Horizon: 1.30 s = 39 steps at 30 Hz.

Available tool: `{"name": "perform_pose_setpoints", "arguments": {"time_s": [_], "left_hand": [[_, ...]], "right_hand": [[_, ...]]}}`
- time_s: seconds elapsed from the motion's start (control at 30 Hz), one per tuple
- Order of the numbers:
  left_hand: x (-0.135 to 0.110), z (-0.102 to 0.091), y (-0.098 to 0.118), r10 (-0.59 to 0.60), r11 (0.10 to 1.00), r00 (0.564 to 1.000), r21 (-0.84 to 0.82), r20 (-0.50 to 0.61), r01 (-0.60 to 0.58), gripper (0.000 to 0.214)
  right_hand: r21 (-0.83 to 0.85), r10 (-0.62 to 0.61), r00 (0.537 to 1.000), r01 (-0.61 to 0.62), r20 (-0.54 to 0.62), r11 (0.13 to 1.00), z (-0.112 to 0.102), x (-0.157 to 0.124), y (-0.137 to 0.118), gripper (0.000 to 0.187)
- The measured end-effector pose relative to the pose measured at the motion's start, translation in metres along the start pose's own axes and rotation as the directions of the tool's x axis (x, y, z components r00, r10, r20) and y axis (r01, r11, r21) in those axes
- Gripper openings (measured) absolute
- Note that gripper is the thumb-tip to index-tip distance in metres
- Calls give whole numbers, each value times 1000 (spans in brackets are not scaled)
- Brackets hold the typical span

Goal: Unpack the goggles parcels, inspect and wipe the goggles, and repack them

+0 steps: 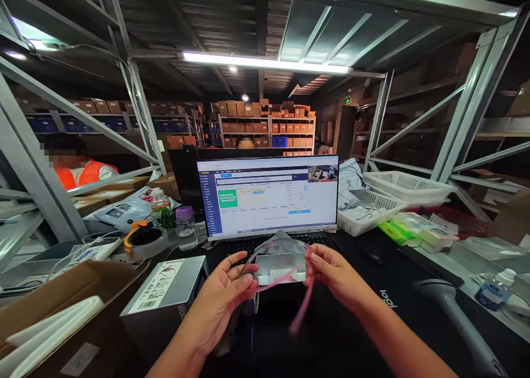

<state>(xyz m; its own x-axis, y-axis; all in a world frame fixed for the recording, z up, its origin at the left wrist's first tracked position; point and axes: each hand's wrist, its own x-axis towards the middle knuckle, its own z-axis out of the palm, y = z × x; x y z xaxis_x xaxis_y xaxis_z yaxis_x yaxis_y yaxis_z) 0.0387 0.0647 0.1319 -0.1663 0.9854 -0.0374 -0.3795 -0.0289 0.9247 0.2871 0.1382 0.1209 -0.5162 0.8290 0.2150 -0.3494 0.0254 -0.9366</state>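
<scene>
Both my hands hold a small clear plastic bag (280, 262) with a pale grey card or box inside and a pink strip hanging from it. My left hand (221, 303) cups its left side, palm up, fingers curled on the edge. The bag's right edge is pinched by my right hand (331, 273). The bag hovers above a black desk mat (356, 323), just in front of a keyboard (256, 244) and a lit monitor (268, 196).
A grey box (168, 295) and open cardboard carton (53, 306) lie left. A tape roll (144, 239) and bottles sit behind them. White baskets (393, 198), a black handheld scanner (451, 306) and packets are on the right. A person in an orange vest (78, 174) sits far left behind steel racking.
</scene>
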Motion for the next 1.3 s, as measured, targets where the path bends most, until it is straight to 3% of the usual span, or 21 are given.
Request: {"name": "perform_pose_setpoints", "arguments": {"time_s": [0.1, 0.23, 0.37, 0.5, 0.63, 0.73, 0.8, 0.9, 0.97, 1.13, 1.3], "left_hand": [[1, 1, 0, -2, 994, 1000, -109, -11, 0, 78], [-1, 4, -9, 101, 981, 990, -178, 101, -82, 86], [-8, 7, -11, 167, 983, 975, -100, 145, -153, 95], [-9, -2, -6, 106, 992, 961, 44, 255, -122, 104], [-1, -16, -10, -19, 981, 906, 185, 423, -66, 110], [4, -20, -19, 42, 947, 839, 246, 542, -206, 118], [5, -20, -24, 133, 890, 814, 294, 566, -349, 119], [0, -16, -24, 232, 792, 833, 399, 503, -462, 110], [-5, -12, -22, 303, 682, 823, 494, 480, -539, 94], [-18, -3, -15, 467, 299, 688, 633, 556, -714, 37], [-22, -2, -13, 547, 5, 515, 613, 660, -790, 26]], "right_hand": [[-3, 45, 998, -45, 50, 999, -6, -1, -4, 40], [0, 50, 999, -50, 5, 999, -7, -3, -4, 41], [10, 59, 997, -59, -39, 998, -6, -3, -7, 41], [-30, 42, 999, -42, -11, 999, -16, -7, -20, 36], [-122, -25, 1000, 22, -18, 992, -25, -15, -33, 34], [-266, -125, 992, 117, -14, 957, -23, -22, -37, 34], [-433, -230, 973, 218, 25, 874, -17, -28, -39, 30], [-676, -363, 917, 374, 167, 635, -4, -37, -41, 21], [-734, -397, 879, 451, 265, 508, 4, -41, -42, 18], [-744, -446, 813, 550, 374, 379, 12, -42, -36, 17], [-730, -484, 791, 573, 374, 372, 10, -34, -28, 27]]}}
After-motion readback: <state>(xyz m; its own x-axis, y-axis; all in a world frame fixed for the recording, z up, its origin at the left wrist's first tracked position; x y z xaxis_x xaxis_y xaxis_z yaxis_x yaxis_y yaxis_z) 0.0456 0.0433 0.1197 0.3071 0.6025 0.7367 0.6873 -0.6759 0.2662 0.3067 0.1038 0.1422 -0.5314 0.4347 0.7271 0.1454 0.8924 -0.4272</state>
